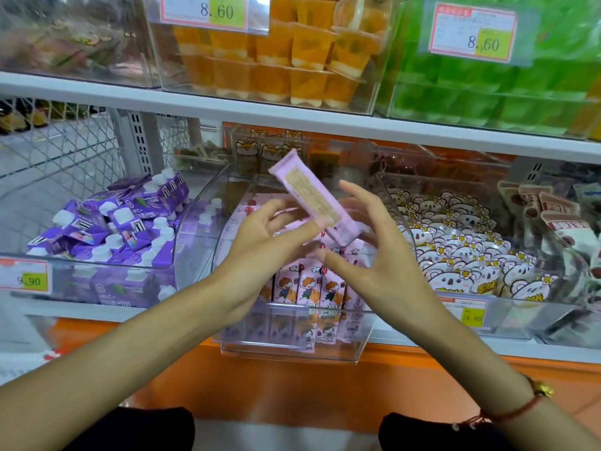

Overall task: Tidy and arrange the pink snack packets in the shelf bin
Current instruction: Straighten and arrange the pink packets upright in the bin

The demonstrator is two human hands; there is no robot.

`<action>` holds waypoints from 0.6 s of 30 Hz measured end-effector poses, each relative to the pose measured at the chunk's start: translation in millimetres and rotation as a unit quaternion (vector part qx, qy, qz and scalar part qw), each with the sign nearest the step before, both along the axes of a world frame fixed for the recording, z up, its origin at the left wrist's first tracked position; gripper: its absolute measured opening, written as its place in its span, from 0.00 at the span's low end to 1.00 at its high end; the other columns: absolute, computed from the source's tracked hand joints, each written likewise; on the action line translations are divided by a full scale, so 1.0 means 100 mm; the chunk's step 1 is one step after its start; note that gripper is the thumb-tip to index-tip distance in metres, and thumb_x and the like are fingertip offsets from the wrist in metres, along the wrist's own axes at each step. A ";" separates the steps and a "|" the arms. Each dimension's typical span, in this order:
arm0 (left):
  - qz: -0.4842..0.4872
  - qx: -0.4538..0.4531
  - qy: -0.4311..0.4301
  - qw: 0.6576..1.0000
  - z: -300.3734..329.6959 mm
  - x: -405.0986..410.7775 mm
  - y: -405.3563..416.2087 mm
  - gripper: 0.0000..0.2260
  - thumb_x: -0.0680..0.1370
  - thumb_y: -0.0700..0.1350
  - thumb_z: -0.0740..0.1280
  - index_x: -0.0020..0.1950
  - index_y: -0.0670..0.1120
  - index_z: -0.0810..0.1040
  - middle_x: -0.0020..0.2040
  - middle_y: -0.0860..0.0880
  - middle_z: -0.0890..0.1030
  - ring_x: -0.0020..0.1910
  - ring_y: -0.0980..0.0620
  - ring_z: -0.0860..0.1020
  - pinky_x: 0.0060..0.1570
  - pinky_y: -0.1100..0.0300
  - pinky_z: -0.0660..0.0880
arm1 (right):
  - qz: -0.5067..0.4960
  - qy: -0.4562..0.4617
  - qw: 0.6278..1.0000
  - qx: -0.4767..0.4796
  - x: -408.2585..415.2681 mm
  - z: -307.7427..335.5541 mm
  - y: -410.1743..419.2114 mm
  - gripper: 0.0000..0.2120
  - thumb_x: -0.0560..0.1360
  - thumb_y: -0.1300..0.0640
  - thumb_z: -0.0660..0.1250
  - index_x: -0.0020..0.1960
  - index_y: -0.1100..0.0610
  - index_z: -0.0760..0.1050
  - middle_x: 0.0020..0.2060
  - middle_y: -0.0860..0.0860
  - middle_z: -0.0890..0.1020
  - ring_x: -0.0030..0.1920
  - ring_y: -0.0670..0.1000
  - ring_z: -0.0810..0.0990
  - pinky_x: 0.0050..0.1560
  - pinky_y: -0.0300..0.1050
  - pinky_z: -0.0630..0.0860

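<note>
Centre of frame: the left hand (pixel 260 242) pinches a pink snack packet (pixel 313 198) held tilted above the clear shelf bin (pixel 292 349), where further pink packets (pixel 312 288) stand upright in a row; the right hand (pixel 374 255), fingers spread, hovers just beside the raised packet

Left hand (pixel 260 242) hides part of the pink packets (pixel 312 284) behind it
</note>
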State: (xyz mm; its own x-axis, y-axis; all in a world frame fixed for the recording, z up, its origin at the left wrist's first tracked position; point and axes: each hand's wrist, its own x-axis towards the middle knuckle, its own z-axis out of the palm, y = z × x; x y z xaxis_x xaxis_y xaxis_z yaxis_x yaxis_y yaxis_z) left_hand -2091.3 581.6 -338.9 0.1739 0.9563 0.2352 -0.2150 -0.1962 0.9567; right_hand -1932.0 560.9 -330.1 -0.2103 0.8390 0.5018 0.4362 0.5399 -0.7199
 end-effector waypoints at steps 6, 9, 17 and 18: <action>0.057 -0.030 -0.015 0.998 -0.02 0.01 0.01 0.35 0.62 0.55 0.76 0.66 0.51 0.70 0.61 0.54 0.79 0.57 0.56 0.80 0.53 0.59 0.78 | -0.015 0.082 0.996 0.036 0.07 0.06 0.02 0.14 0.74 0.60 0.71 0.58 0.53 0.73 0.49 0.44 0.81 0.50 0.42 0.80 0.50 0.36 0.76; 0.099 0.049 0.057 0.992 0.00 -0.03 0.00 0.31 0.65 0.51 0.77 0.66 0.60 0.69 0.62 0.63 0.74 0.59 0.64 0.76 0.52 0.67 0.76 | -0.014 0.178 0.984 -0.022 0.13 0.06 0.06 0.15 0.74 0.58 0.70 0.59 0.54 0.72 0.48 0.50 0.83 0.49 0.45 0.82 0.49 0.36 0.77; 0.131 0.190 0.171 0.958 0.04 -0.04 0.01 0.16 0.73 0.43 0.73 0.59 0.56 0.78 0.53 0.59 0.81 0.54 0.58 0.79 0.55 0.53 0.78 | -0.038 0.271 0.956 -0.111 0.23 0.03 0.16 0.18 0.73 0.49 0.67 0.59 0.58 0.74 0.39 0.45 0.84 0.39 0.42 0.82 0.40 0.33 0.77; 0.141 0.199 0.174 0.954 0.04 -0.06 0.03 0.17 0.73 0.43 0.73 0.59 0.57 0.78 0.53 0.58 0.82 0.53 0.58 0.80 0.55 0.57 0.78 | -0.046 0.249 0.961 -0.110 0.24 0.03 0.16 0.19 0.72 0.47 0.67 0.59 0.56 0.75 0.38 0.45 0.84 0.38 0.41 0.81 0.39 0.33 0.77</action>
